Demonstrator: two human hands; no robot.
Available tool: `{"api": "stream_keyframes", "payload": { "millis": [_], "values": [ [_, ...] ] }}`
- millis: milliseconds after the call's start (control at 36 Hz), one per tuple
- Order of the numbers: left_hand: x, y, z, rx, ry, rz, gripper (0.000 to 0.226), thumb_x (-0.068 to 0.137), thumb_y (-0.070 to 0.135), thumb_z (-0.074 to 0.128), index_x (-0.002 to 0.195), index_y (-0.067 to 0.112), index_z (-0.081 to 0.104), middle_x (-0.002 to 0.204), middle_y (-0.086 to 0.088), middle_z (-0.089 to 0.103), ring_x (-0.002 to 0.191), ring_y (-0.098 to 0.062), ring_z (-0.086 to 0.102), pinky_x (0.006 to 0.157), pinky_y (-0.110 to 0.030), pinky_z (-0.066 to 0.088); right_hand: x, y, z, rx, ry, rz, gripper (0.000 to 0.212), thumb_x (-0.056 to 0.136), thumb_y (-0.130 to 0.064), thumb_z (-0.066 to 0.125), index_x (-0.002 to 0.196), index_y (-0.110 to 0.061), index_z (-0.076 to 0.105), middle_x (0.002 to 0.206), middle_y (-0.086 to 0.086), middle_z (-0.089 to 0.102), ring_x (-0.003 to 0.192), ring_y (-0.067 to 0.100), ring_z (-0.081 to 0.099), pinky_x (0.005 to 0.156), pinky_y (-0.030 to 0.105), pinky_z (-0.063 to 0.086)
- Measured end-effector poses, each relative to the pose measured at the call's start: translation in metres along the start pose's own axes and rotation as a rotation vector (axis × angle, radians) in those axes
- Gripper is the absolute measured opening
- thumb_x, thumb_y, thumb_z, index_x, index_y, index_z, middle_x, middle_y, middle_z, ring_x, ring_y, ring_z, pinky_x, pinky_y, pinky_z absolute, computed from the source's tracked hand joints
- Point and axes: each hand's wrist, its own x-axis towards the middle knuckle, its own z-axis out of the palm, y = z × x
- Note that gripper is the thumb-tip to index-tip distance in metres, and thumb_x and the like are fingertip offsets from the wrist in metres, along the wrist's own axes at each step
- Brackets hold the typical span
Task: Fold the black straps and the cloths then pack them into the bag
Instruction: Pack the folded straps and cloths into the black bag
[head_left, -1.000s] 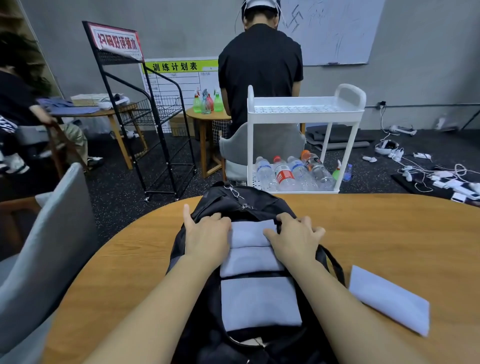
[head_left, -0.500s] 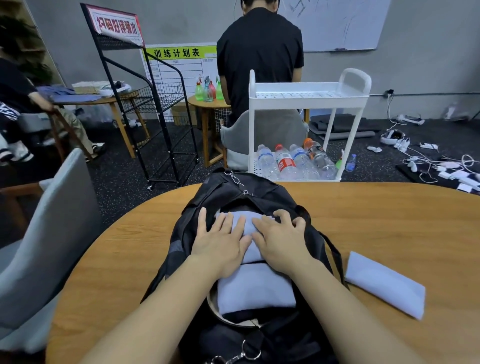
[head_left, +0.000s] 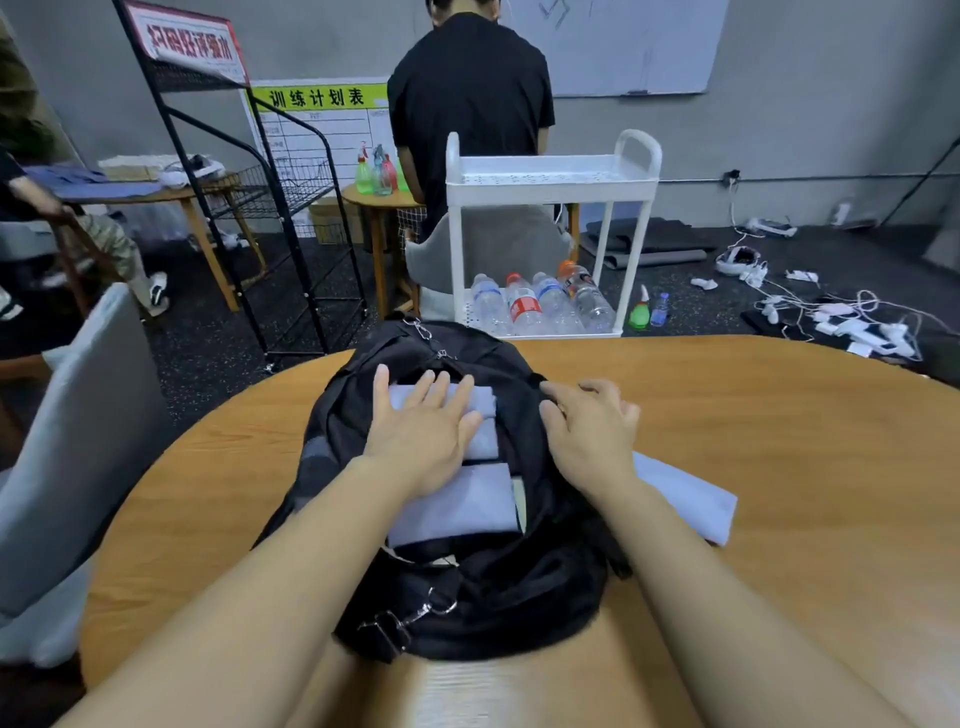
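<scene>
On the wooden counter (head_left: 753, 415) before us lies the open black bag (head_left: 498, 587), with folded grey cloths (head_left: 462, 506) stacked inside its mouth. Our left hand (head_left: 423, 436) lies flat on the upper cloths, fingers straight and spread, pressing them down. Our right hand (head_left: 589, 431) rests on the bag's right rim, fingers loosely bent; we cannot tell whether it grips the fabric. A further folded cloth (head_left: 691, 499) lies on the counter just right of the bag, partly behind the right wrist. A metal clip on a black strap (head_left: 400, 621) shows at the bag's near edge. Beyond the counter stands a white cart (head_left: 550, 179) holding bottles.
</scene>
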Motion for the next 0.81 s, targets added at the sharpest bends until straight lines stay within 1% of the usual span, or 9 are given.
{"api": "stream_keyframes", "payload": {
  "millis": [83, 222, 306, 361, 444, 528, 611, 722, 806],
  "values": [
    [-0.005, 0.031, -0.001, -0.012, 0.019, 0.055, 0.055, 0.106, 0.044, 0.007, 0.157, 0.027, -0.001, 0.165, -0.002, 0.002, 0.151, -0.016, -0.004, 0.112, -0.059, -0.019, -0.02, 0.032, -0.017, 0.022, 0.037, 0.137, 0.034, 0.099, -0.03, 0.045, 0.13, -0.029, 0.06, 0.115, -0.004, 0.064, 0.128, 0.016, 0.03, 0.08, 0.026, 0.011],
    [-0.009, 0.102, 0.004, -0.058, 0.077, 0.199, 0.052, 0.107, 0.04, 0.016, 0.156, 0.025, 0.013, 0.164, 0.002, 0.012, 0.151, -0.015, 0.008, 0.116, -0.057, -0.009, -0.052, 0.084, -0.041, -0.03, 0.072, 0.362, 0.034, 0.097, -0.033, 0.051, 0.127, -0.026, 0.064, 0.113, -0.004, 0.066, 0.126, 0.018, 0.032, 0.093, 0.032, 0.015],
    [-0.003, 0.138, 0.013, -0.101, 0.06, 0.284, 0.048, 0.108, 0.033, 0.022, 0.154, 0.023, 0.019, 0.162, 0.001, 0.018, 0.15, -0.016, 0.013, 0.116, -0.056, -0.006, -0.067, 0.108, -0.053, -0.065, 0.091, 0.448, 0.034, 0.094, -0.034, 0.054, 0.125, -0.024, 0.065, 0.113, -0.003, 0.067, 0.126, 0.021, 0.033, 0.094, 0.034, 0.02],
    [0.004, 0.157, 0.019, -0.116, 0.024, 0.315, 0.047, 0.107, 0.028, 0.025, 0.154, 0.023, 0.022, 0.162, 0.001, 0.021, 0.149, -0.017, 0.015, 0.116, -0.055, -0.005, -0.074, 0.12, -0.058, -0.123, 0.087, 0.497, 0.035, 0.093, -0.038, 0.056, 0.124, -0.025, 0.065, 0.12, -0.001, 0.065, 0.125, 0.023, 0.033, 0.093, 0.036, 0.022],
    [0.015, 0.179, 0.023, -0.112, -0.002, 0.316, 0.049, 0.103, 0.017, 0.034, 0.151, 0.025, 0.029, 0.158, 0.002, 0.03, 0.147, -0.018, 0.022, 0.117, -0.053, -0.002, -0.079, 0.134, -0.063, -0.19, 0.058, 0.583, 0.038, 0.09, -0.043, 0.056, 0.123, -0.026, 0.065, 0.124, 0.003, 0.062, 0.124, 0.027, 0.035, 0.094, 0.037, 0.025],
    [0.025, 0.191, 0.024, -0.128, 0.001, 0.301, 0.049, 0.095, 0.006, 0.039, 0.141, 0.024, 0.042, 0.142, 0.003, 0.048, 0.136, -0.019, 0.037, 0.115, -0.049, 0.001, -0.078, 0.142, -0.063, -0.209, 0.003, 0.669, 0.036, 0.086, -0.049, 0.056, 0.11, -0.024, 0.067, 0.12, 0.007, 0.058, 0.119, 0.029, 0.036, 0.093, 0.039, 0.027],
    [0.038, 0.196, 0.026, -0.138, -0.026, 0.277, 0.05, 0.096, 0.007, 0.038, 0.143, 0.025, 0.041, 0.142, 0.004, 0.049, 0.135, -0.018, 0.038, 0.115, -0.046, 0.002, -0.075, 0.147, -0.059, -0.224, -0.088, 0.707, 0.039, 0.083, -0.057, 0.055, 0.102, -0.025, 0.066, 0.12, 0.007, 0.055, 0.118, 0.028, 0.035, 0.092, 0.039, 0.027],
    [0.056, 0.198, 0.033, -0.132, -0.131, 0.244, 0.056, 0.096, 0.008, 0.036, 0.148, 0.029, 0.037, 0.132, 0.004, 0.056, 0.129, -0.02, 0.041, 0.115, -0.045, 0.004, -0.072, 0.153, -0.05, -0.261, -0.159, 0.707, 0.047, 0.08, -0.062, 0.057, 0.109, -0.026, 0.065, 0.124, 0.006, 0.051, 0.119, 0.027, 0.035, 0.095, 0.041, 0.029],
    [0.067, 0.197, 0.039, -0.139, -0.192, 0.229, 0.045, 0.098, 0.011, 0.034, 0.139, 0.026, 0.046, 0.118, 0.002, 0.061, 0.117, -0.023, 0.045, 0.113, -0.046, 0.008, -0.065, 0.156, -0.05, -0.236, -0.197, 0.71, 0.043, 0.079, -0.058, 0.059, 0.108, -0.027, 0.065, 0.123, 0.005, 0.051, 0.118, 0.027, 0.035, 0.093, 0.041, 0.029]
  ]
}}
